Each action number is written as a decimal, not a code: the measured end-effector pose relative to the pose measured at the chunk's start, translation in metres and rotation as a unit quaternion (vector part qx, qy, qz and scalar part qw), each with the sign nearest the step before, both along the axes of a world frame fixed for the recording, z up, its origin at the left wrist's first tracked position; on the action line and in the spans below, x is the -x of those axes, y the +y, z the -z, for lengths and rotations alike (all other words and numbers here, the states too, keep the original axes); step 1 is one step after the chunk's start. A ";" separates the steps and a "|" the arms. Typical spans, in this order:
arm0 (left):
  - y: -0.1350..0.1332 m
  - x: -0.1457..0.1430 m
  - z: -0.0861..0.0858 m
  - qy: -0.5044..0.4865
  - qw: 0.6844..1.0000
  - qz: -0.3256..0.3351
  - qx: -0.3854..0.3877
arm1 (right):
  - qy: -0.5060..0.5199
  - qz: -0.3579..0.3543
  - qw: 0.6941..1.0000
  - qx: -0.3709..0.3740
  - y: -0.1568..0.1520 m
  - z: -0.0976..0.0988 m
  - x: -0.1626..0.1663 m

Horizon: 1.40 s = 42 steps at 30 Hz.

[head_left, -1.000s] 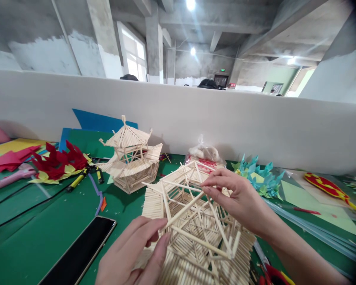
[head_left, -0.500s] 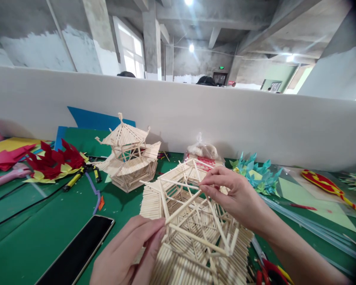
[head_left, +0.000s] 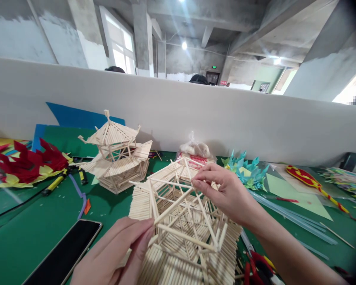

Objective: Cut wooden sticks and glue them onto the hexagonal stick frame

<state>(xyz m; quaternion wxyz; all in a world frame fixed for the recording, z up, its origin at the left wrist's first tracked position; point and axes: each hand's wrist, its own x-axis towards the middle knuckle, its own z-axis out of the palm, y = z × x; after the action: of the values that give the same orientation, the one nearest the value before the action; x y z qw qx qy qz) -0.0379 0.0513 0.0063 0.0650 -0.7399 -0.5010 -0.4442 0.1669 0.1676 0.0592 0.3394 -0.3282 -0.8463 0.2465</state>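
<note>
A pale wooden stick (head_left: 174, 206) spans between my two hands above a pavilion frame (head_left: 192, 238) built of many thin sticks. My left hand (head_left: 115, 251) pinches the stick's near end, close to a corner of the frame's upper ring. At the far end, the thumb and fingers of my right hand (head_left: 216, 186) close on the same stick. Whether the stick's ends touch the frame I cannot tell. Slatted roof panels slope outward around the frame's lower part. Behind it on the left stands a second stick pavilion (head_left: 118, 158) with a pointed roof.
On the green table (head_left: 14, 241) lies a black phone (head_left: 65, 253) at left. Scissors (head_left: 258, 267) lie at lower right. Red paper petals (head_left: 32, 162), a teal paper flower (head_left: 246, 168), a plastic bag (head_left: 195, 149) and clear glue sticks (head_left: 293, 217) surround the work. A white partition (head_left: 255, 122) stands behind.
The view has turned slightly to the right, so everything sits further left in it. Both hands keep their hold on the stick, with little visible movement against the frame.
</note>
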 end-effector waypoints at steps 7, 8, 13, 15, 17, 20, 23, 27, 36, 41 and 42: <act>0.002 0.000 -0.002 0.016 1.000 0.005 -0.011 | -0.001 -0.006 1.000 0.000 0.001 0.001 0.001; 0.002 0.001 -0.002 0.019 1.000 0.006 -0.015 | -0.002 -0.006 1.000 0.000 0.001 0.001 0.001; 0.002 0.001 -0.003 0.024 0.999 0.014 -0.022 | -0.009 0.001 1.000 0.001 0.001 0.001 0.001; 0.002 0.001 -0.003 0.022 0.999 0.015 -0.024 | -0.009 0.001 1.000 0.001 0.001 0.001 0.001; 0.002 0.000 -0.003 0.020 0.999 0.016 -0.026 | -0.009 0.002 1.000 -0.001 0.002 0.001 0.001; 0.003 -0.001 -0.005 0.012 0.999 0.015 -0.027 | -0.010 0.003 1.000 -0.002 0.002 0.001 0.001; 0.005 -0.001 -0.006 0.015 0.999 0.017 -0.033 | -0.013 0.006 1.000 -0.002 0.001 0.002 0.001; 0.006 0.000 -0.005 0.031 0.999 0.011 -0.024 | -0.012 0.006 1.000 0.001 0.001 0.002 0.000; 0.002 -0.008 -0.004 -0.052 0.998 -0.027 0.010 | -0.013 0.002 1.000 -0.002 0.002 0.001 0.001; -0.002 -0.009 -0.003 -0.053 0.997 -0.043 0.025 | -0.019 0.006 1.000 0.002 0.000 0.001 0.001; -0.003 -0.009 -0.003 -0.050 0.997 -0.047 0.024 | -0.020 0.007 1.000 0.002 0.000 0.001 0.001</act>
<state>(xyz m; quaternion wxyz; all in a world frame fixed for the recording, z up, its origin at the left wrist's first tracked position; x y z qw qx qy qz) -0.0294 0.0482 0.0094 0.0425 -0.6938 -0.5480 -0.4654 0.1658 0.1674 0.0586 0.3235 -0.3399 -0.8500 0.2393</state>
